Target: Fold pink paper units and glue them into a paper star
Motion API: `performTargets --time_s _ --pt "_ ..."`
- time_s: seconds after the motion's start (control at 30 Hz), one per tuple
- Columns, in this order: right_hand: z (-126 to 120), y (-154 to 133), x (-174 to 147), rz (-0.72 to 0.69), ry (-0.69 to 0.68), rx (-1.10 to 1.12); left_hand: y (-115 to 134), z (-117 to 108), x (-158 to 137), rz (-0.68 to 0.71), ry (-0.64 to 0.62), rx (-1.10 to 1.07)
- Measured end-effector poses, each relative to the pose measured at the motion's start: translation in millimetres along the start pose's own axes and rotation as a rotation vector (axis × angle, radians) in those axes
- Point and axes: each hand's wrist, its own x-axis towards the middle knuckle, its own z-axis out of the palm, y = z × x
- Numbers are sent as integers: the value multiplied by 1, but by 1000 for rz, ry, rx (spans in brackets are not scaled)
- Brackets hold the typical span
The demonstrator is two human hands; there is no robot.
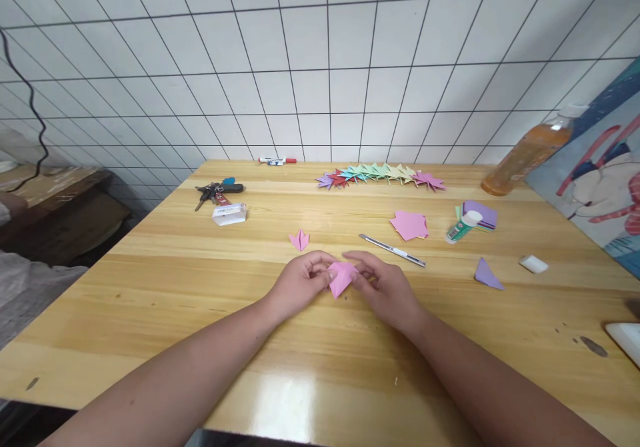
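Between my two hands is a folded piece of pink origami paper (342, 279), a kite-like shape pointing toward me. My left hand (306, 278) pinches its left edge between thumb and fingers. On the other side, my right hand (383, 286) grips the right edge, thumb toward me. Just beyond my left hand lies a small finished pink folded piece (300, 240) with pointed tips. A utility knife (393, 250) lies slantwise beyond my right hand. Farther right rests a stack of pink paper (410, 225).
Along the back stands a row of coloured folded pieces (380, 173), with a marker (277, 161) to its left. Keys (217, 190) and a small white box (229, 214) lie left. To the right are a glue stick (464, 227), purple paper (487, 274), an eraser (533, 264) and a bottle (533, 154).
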Motion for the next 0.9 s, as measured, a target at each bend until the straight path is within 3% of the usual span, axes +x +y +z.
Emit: performTargets --time_s 0.2,0.47,0.7,0.9 --pt "-7 0 -1 -245 -25 -184 0 -5 4 -52 -34 -133" --pt "-3 -2 2 -241 40 -206 3 -6 2 -99 -82 -162" --pt "-4 -3 1 -444 -13 -219 1 -8 3 -83 -78 -167" --pt "-2 5 2 -542 147 -339 3 -8 3 -91 -102 -165"
